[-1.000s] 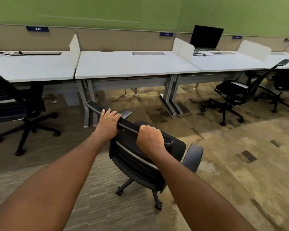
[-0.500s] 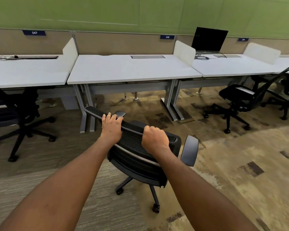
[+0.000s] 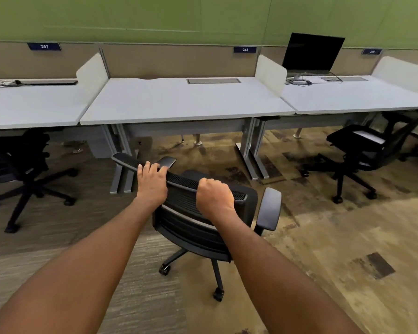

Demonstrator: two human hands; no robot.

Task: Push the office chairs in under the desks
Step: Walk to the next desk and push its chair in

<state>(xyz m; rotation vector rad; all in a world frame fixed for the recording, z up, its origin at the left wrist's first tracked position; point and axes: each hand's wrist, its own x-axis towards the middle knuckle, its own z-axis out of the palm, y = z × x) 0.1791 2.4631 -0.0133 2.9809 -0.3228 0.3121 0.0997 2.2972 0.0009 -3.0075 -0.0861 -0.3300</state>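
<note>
Both bare hands hold the top edge of the black mesh backrest of the office chair [image 3: 198, 218], which stands on the carpet just in front of the middle desk [image 3: 184, 102], its seat not under that surface. The left hand [image 3: 152, 183] lies over the rail with fingers draped forward, its grip clasped on the backrest near the chair's left armrest pad; the right hand [image 3: 214, 196] is a tight fist, its grip clenched on the same rail toward the chair's right armrest. The chair sits angled to the middle desk, its casters on the floor nearer the camera than the desk's metal legs. To the left of the middle desk a second black chair [image 3: 19, 165] is partly tucked beneath the neighbouring surface; to its right a third chair [image 3: 362, 150] stands out from its desk (backrest reclined). A dark monitor [image 3: 311, 53] stands on the surface right of the middle desk, beyond a white divider [image 3: 270, 73].
</note>
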